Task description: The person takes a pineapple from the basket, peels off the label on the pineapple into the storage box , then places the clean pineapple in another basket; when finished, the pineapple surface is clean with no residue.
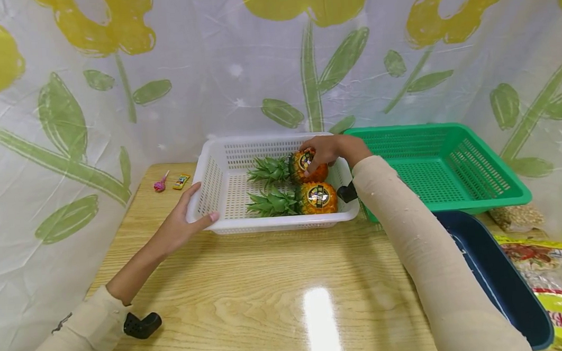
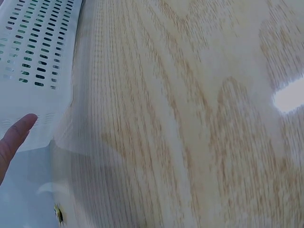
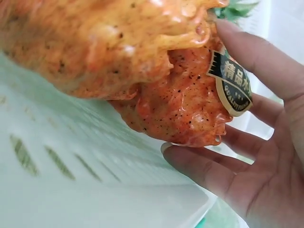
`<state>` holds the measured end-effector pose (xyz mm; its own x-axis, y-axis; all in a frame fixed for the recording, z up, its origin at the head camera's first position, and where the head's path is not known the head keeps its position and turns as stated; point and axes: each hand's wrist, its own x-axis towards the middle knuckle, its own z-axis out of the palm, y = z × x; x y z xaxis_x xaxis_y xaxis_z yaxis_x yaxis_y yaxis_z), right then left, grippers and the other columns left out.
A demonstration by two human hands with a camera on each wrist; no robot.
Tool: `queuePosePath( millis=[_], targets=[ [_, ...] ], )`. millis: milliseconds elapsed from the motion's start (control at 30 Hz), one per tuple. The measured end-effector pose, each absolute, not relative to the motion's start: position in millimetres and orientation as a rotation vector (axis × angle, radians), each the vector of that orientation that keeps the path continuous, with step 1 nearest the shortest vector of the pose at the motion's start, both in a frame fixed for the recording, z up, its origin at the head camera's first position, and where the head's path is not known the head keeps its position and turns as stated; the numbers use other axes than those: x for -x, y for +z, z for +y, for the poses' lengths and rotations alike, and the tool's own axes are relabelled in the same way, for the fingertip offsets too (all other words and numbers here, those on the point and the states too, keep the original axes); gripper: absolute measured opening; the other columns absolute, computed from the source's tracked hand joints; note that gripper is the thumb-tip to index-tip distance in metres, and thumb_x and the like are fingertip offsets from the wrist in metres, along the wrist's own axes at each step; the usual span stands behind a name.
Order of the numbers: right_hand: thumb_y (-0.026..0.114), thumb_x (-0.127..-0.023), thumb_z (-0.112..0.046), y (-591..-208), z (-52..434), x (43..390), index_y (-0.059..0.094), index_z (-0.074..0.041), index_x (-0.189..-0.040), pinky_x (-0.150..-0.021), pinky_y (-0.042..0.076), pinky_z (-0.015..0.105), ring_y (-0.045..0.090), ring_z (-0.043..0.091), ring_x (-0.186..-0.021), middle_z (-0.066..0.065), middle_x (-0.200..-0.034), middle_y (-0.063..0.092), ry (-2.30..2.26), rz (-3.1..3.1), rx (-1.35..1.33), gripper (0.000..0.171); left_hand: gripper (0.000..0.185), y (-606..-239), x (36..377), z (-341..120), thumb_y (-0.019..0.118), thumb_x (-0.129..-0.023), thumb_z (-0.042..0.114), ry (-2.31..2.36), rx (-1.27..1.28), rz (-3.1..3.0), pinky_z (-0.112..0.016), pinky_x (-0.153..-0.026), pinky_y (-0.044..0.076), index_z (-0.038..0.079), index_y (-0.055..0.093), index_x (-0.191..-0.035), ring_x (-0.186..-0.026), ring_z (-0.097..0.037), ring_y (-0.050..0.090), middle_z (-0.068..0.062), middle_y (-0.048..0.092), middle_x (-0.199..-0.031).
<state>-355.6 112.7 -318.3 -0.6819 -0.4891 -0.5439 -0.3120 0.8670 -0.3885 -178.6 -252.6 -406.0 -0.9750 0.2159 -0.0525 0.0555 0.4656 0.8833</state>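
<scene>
Pineapple, rear one [image 1: 309, 166]: it lies on its side inside the white basket [image 1: 205, 192], crown pointing left, just behind a second pineapple [image 1: 316, 197] that lies the same way; in the right wrist view the two fruits touch.

Nearest the viewer, the wooden table [image 1: 268, 293] shows a broad bare stretch in front of the white basket. On the right, a dark blue bin [image 1: 501, 286] sits at the table's edge with snack packets [image 1: 553, 267] beside it.

Left hand [image 1: 185, 223]: thumb on the front rim of the white basket at its left corner, fingers up the left wall, holding that corner. The left wrist view shows one fingertip [image 2: 21, 128] against the perforated wall.

Right hand [image 1: 325, 151]: reaches over the basket's right end, fingers curved around the rear pineapple, next to its label [image 3: 232, 83]. Grip is loose; fingers are spread.

A green basket [image 1: 452, 166] stands touching the white basket's right side. To the left of the white basket, a pink lollipop [image 1: 159, 184] and a small yellow packet [image 1: 181, 181] lie near the table's far edge. A flowered plastic sheet [image 1: 67, 102] closes in the back and sides.
</scene>
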Motion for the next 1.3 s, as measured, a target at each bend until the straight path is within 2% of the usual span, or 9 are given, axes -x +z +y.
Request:
queuePosePath(
  millis=[467,567,733,833,1067,1300],
  targets=[
    [0.072,-0.092,-0.038,-325.7,106.8,361.6,0.021,-0.017,-0.161,-0.098,0.048,0.045,0.044,0.030,-0.135,0.012,-0.165,0.020,-0.238,2.420,0.568,0.088,0.095,-406.0,177.6,-251.6,0.067,-0.097,0.034,1.541,-0.243,2.550,-0.059,-0.109,0.038,0.023,-0.001,-0.163,-0.139,-0.043,0.042,-0.023,0.026,-0.161],
    [0.074,-0.090,-0.037,-325.8,105.7,361.8,0.021,-0.015,-0.161,-0.100,0.046,0.046,0.041,0.030,-0.136,0.013,-0.165,0.020,-0.208,2.425,0.586,0.091,0.096,-405.5,177.3,-251.6,0.067,-0.097,0.034,1.532,-0.237,2.557,-0.058,-0.108,0.038,0.023,-0.001,-0.163,-0.138,-0.043,0.043,-0.024,0.027,-0.161],
    [0.077,-0.088,-0.035,-325.6,104.2,362.9,0.019,-0.013,-0.161,-0.111,0.039,0.049,0.028,0.034,-0.148,0.014,-0.165,0.019,-0.136,2.438,0.633,0.095,0.096,-405.6,177.4,-252.4,0.068,-0.097,0.034,1.528,-0.230,2.561,-0.058,-0.109,0.038,0.024,-0.001,-0.163,-0.137,-0.043,0.044,-0.024,0.028,-0.160],
    [0.077,-0.088,-0.033,-325.1,104.1,363.3,0.019,-0.011,-0.160,-0.114,0.036,0.051,0.026,0.035,-0.149,0.014,-0.164,0.021,-0.113,2.441,0.661,0.096,0.096,-405.7,177.6,-252.6,0.068,-0.096,0.034,1.530,-0.230,2.562,-0.059,-0.109,0.038,0.023,-0.001,-0.163,-0.138,-0.043,0.044,-0.024,0.028,-0.160],
    [0.076,-0.087,-0.027,-324.3,104.7,363.2,0.014,-0.013,-0.162,-0.114,0.035,0.053,0.021,0.036,-0.151,0.014,-0.167,0.015,-0.069,2.440,0.655,0.098,0.096,-405.9,178.2,-252.9,0.068,-0.096,0.034,1.534,-0.230,2.561,-0.059,-0.109,0.037,0.023,-0.001,-0.163,-0.139,-0.043,0.042,-0.024,0.027,-0.161],
    [0.077,-0.087,-0.029,-323.7,104.9,363.2,0.013,-0.015,-0.162,-0.114,0.036,0.054,0.021,0.037,-0.151,0.013,-0.167,0.014,-0.047,2.430,0.646,0.099,0.096,-405.6,178.0,-252.4,0.068,-0.096,0.034,1.538,-0.230,2.557,-0.060,-0.109,0.038,0.023,-0.001,-0.163,-0.138,-0.044,0.044,-0.024,0.028,-0.160]
  ],
)
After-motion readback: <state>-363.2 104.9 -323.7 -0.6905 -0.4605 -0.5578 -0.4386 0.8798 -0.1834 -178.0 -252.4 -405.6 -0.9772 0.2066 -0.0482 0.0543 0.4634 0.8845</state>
